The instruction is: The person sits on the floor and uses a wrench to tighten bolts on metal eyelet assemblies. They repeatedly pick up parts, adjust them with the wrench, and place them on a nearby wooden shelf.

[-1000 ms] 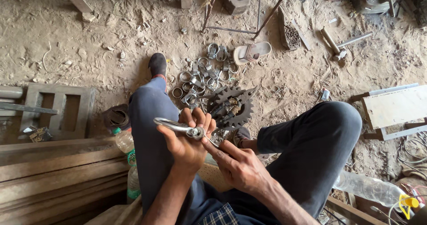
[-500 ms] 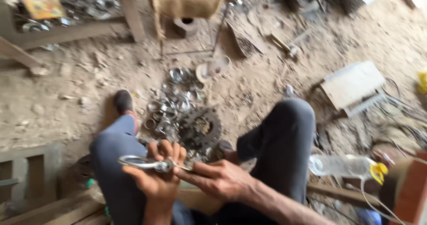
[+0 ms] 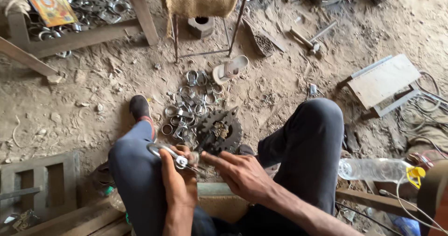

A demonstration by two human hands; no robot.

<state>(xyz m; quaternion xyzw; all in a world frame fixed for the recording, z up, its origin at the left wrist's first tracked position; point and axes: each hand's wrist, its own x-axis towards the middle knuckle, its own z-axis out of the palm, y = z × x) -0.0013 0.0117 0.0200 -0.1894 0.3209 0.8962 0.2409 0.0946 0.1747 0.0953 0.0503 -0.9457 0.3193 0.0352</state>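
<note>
Left hand [image 3: 179, 182] closed around shiny metal clamp [image 3: 164, 153], just below-left of toothed gear [image 3: 219, 131] between knees; held the same as half second ago. Right hand [image 3: 240, 173] fingers extended, not gripping, tips touching clamp's screw end just below gear, unchanged. View has shifted: plastic bottle [image 3: 373, 169] right of gear shows fuller. Ring pile [image 3: 189, 107] above gear, unmoved.
</note>
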